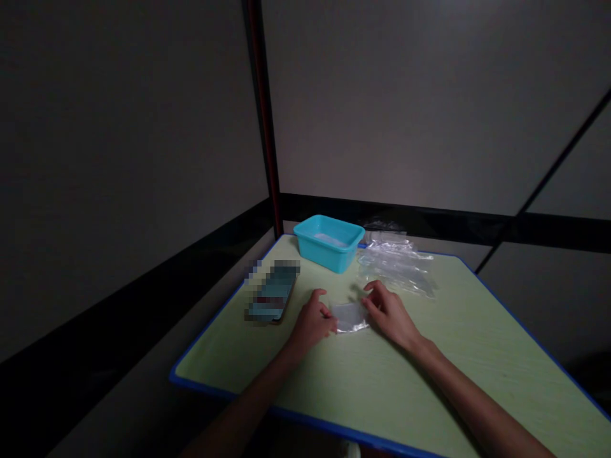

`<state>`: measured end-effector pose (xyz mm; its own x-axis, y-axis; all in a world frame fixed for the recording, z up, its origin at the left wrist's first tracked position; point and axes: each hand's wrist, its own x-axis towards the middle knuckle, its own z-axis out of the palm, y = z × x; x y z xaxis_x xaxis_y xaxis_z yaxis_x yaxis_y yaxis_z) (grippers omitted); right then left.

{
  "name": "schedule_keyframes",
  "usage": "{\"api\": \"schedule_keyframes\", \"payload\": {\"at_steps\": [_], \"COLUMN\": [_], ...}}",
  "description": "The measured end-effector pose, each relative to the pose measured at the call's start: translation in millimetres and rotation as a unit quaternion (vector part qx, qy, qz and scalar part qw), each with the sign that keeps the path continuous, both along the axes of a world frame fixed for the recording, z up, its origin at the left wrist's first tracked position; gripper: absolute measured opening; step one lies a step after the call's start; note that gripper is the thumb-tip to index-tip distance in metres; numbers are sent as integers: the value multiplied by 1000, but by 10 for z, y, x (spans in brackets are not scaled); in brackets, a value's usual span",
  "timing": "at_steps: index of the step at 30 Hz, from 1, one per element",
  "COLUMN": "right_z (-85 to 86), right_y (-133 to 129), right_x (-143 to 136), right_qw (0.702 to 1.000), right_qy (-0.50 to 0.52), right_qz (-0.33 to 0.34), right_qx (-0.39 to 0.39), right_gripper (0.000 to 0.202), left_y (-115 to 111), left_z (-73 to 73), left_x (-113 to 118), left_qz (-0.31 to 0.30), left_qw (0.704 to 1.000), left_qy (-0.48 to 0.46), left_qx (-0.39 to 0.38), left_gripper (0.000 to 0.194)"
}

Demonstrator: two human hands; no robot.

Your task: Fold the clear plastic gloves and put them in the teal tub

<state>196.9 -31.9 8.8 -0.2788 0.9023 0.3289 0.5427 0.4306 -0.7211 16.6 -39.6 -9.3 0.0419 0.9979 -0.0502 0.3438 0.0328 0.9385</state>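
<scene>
Curling left hand (315, 321) at the left end of a small clear bag (351, 316), lying mid-tabletop (344, 375), arching right hand (394, 318) by its right end, not showing if either is really gripping, facing a blue tub (329, 251) near back-left corner, phone (274, 289) along left edge, loose plastic bags (396, 264) near back edge.

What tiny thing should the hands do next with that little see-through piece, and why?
Maybe gently pull the small plastic piece straight. The left hand is at one end and the right hand at the other, so both seem well placed, and its shiny near edge doesn't look quite straight.
</scene>
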Motion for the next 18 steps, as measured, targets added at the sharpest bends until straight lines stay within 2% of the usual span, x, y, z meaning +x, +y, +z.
{"api": "schedule_keyframes", "payload": {"at_steps": [3,7,12,18], "right_z": [88,86,-28,-90], "right_y": [-106,-193,-183,-119], "right_x": [42,25,-63,-109], "right_qw": [993,966,928,916], "right_qy": [-89,-197,-297,-332], "right_qz": [15,119,191,207], "right_qx": [81,118,114,86], "right_gripper": [18,35,62,68], "left_y": [-5,-7,-15,-22], "left_z": [0,-18,-41,-19], "left_x": [10,16,11,19], "left_qz": [1,4,1,6], "left_qw": [1000,1000,1000,1000], "left_qy": [2,1,-14,-5], "left_qx": [2,14,22,19], "left_gripper": [61,60,57,55]}}
